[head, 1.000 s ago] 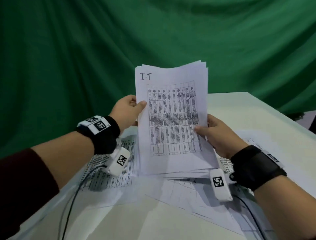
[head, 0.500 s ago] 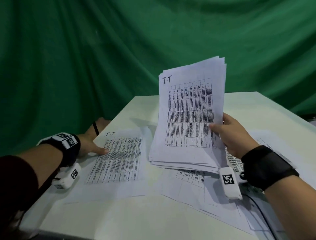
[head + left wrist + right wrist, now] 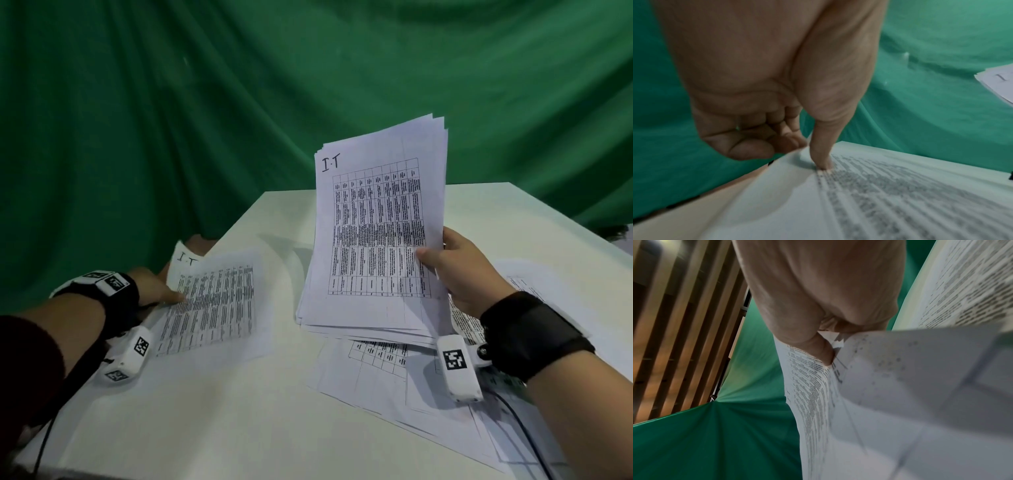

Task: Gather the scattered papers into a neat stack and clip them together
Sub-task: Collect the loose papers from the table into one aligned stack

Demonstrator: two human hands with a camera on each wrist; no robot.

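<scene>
My right hand (image 3: 455, 270) holds a thick stack of printed papers (image 3: 373, 233) upright by its right edge, its thumb on the front sheet and the lower edge near the table; the right wrist view shows the same hand (image 3: 826, 344) pinching the stack (image 3: 813, 386). A single printed sheet (image 3: 212, 305) marked "I·T" lies at the table's left edge. My left hand (image 3: 161, 291) pinches that sheet's left edge, which is lifted and curled. In the left wrist view the thumb (image 3: 822, 155) presses on the sheet (image 3: 879, 194) while the fingers curl beneath its edge. No clip is in view.
More printed sheets (image 3: 394, 373) lie fanned on the white table (image 3: 222, 421) under and right of the stack, reaching the right edge. Green cloth (image 3: 171, 137) hangs behind the table. Cables run from both wrist cameras across the near table.
My left hand let go of the stack, dropped to the single sheet at the table's left edge and now lifts its edge. The right hand alone keeps the stack, shifted to the right.
</scene>
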